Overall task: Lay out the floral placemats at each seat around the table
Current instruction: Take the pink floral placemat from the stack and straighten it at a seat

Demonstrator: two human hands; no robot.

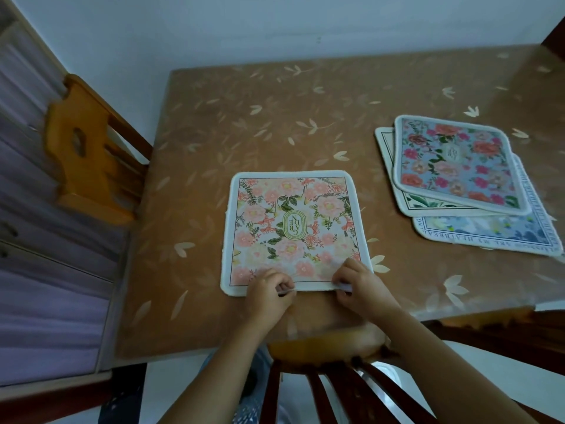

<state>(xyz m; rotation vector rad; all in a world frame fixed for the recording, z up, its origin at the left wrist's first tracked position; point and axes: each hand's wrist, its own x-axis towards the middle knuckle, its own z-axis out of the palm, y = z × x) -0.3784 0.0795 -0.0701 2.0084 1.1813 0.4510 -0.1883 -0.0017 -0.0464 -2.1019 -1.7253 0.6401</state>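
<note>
In the centre of the frame the pink floral placemat (pixel 293 231) lies flat on the brown table (pixel 244 117). The left hand (pixel 269 293) and the right hand (pixel 362 287) each pinch its lower edge with curled fingers. At the right side lies a stack of placemats (pixel 458 166), probably three pieces. One wooden chair (pixel 88 148) stands at the left, another chair (pixel 336 377) at the bottom.

a: what is worn here?
b: a blue garment (pixel 244 407) with small pale specks, low between the arms.
a: and higher up?
b: left forearm (pixel 214 368) and right forearm (pixel 437 359) are bare, like left hand (pixel 269 298) and right hand (pixel 360 289).
</note>
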